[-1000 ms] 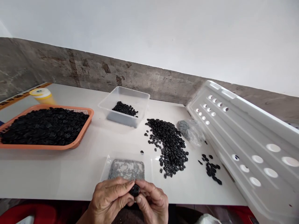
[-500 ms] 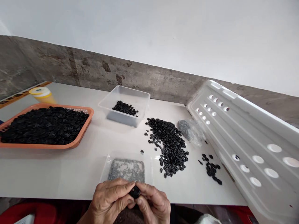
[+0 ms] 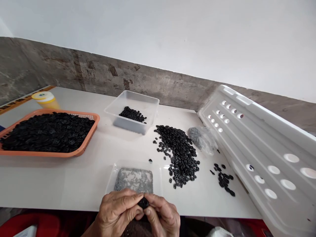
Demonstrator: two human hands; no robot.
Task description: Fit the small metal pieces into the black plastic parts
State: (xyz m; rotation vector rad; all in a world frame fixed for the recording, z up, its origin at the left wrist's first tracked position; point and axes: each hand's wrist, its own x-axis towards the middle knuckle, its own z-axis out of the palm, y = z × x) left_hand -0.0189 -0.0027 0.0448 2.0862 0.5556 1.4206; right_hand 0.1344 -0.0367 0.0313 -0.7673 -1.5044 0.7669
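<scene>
Left hand (image 3: 118,210) and right hand (image 3: 164,212) are pinching one small black piece (image 3: 143,203)

Each grip is pressing thumb and fingertips on the piece from its own side, near the tabletop's (image 3: 74,184) front edge. Compared with a second ago, the piece is showing a darker face, its holes standing out less, and the right hand is sitting slightly further right. Just beyond the hands, a clear tray (image 3: 156,181) is holding grey parts. To its right, a pile of black pieces (image 3: 181,154) is lying loose. Farther out, a clear bin (image 3: 128,128), an orange basket (image 3: 78,150) and a plastic bag (image 3: 206,141) are keeping their places.
</scene>
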